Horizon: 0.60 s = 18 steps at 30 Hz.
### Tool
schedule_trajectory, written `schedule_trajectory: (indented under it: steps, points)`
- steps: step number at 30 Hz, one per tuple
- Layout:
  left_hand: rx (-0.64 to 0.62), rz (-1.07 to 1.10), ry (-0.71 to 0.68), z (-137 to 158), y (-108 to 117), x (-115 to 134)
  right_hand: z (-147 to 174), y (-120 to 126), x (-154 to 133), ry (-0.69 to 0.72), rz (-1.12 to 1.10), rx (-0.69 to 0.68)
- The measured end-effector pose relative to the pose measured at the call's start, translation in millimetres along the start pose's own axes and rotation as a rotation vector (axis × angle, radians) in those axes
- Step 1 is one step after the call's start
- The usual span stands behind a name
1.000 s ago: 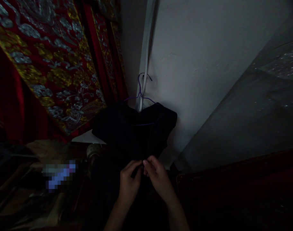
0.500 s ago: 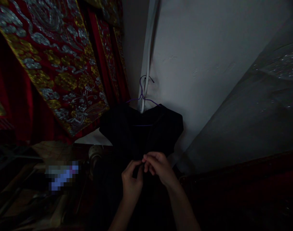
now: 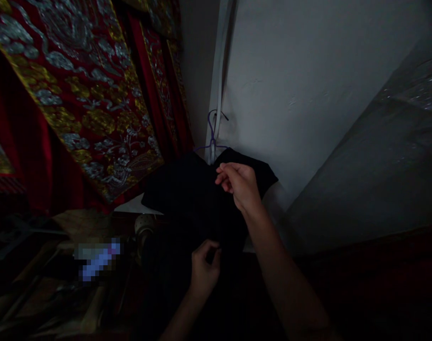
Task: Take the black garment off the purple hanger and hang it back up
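A black short-sleeved garment (image 3: 180,194) hangs on a purple wire hanger (image 3: 212,141) against the wall. My right hand (image 3: 239,184) is at the neckline, thumb and fingers pinched together; whatever is between them is too dark and small to make out. Lower on the front, my left hand (image 3: 206,267) pinches the garment's cloth between thumb and forefinger. The two front edges appear to lie together between my hands, though the dark fabric hides the detail.
A red cloth with gold and silver embroidery (image 3: 102,109) hangs at the left. Below it stands a wooden frame or chair (image 3: 91,308) with a blurred blue item (image 3: 100,260). A white wall (image 3: 290,94) rises behind, with clear plastic sheeting (image 3: 386,142) at the right.
My right hand has moved up from beside my left hand to the neckline. The garment's open V front has closed up, while my left hand stays low on the front.
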State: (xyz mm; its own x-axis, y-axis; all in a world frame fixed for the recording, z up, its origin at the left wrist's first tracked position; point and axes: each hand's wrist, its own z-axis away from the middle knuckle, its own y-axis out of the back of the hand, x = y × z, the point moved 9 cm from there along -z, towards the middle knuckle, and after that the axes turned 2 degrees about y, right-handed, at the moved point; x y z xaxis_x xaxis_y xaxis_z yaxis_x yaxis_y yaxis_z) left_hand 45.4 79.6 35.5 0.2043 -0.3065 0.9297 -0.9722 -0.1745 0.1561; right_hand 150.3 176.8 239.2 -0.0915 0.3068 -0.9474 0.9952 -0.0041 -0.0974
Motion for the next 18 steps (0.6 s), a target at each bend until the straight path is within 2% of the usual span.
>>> schedule_trajectory:
  steps: [2,4,6,10,12,15,18]
  points:
    - [-0.048,-0.011,-0.004,-1.4,-0.2,7.2,3.8,-1.6,2.3,0.006,0.007,-0.026]
    - [-0.110,-0.017,-0.045,-11.6,2.9,26.9,9.3,-3.1,6.5,0.011,0.020,-0.056]
    - [-0.140,0.000,-0.127,-30.7,13.7,59.5,14.4,-2.1,8.3,0.031,0.032,-0.063]
    - [0.000,0.017,-0.381,-81.6,57.0,139.6,22.1,-1.0,2.2,0.082,0.080,-0.074]
    - [0.015,-0.068,-0.517,-102.1,66.0,171.5,25.8,-2.1,-4.2,0.102,0.102,-0.087]
    - [-0.057,-0.212,-0.622,-121.6,59.0,193.6,29.5,-3.8,-15.2,0.161,0.152,-0.089]
    - [-0.068,-0.281,-0.626,-128.0,53.0,199.3,25.3,-3.5,-17.1,0.235,0.281,-0.049]
